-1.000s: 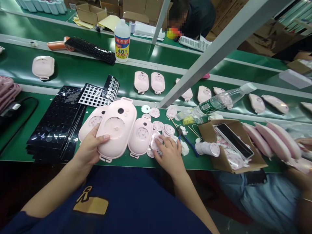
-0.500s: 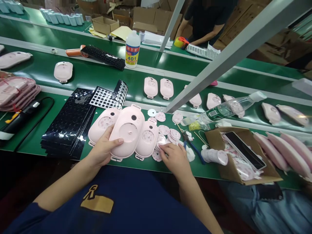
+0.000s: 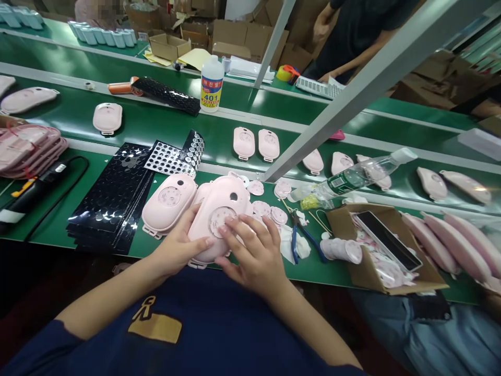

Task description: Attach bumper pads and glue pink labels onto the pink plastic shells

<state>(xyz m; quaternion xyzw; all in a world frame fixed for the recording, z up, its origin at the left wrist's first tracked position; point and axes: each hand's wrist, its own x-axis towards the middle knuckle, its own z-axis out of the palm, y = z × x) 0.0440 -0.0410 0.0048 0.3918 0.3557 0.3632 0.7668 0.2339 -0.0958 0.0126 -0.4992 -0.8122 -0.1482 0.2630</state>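
My left hand grips the lower left edge of a pink plastic casing, thumb on its face and fingers behind. A round printed disc now sits in the casing's circular recess. My right hand lies over the casing's right side with fingers spread, fingertips touching the disc. To the left rests another pink casing with a disc in it. A third casing is mostly hidden behind the held one. Loose round discs lie just beyond my right hand.
Black sticker sheets are stacked at left. Blue-handled pliers, a plastic bottle and a cardboard box of parts occupy the right. A glue bottle stands beyond the belt with pink casings. A metal post slants across.
My right hand has moved left from the loose discs onto the held casing. Its recess, bare before, now has a disc in it. The casing has shifted slightly right and towards me.
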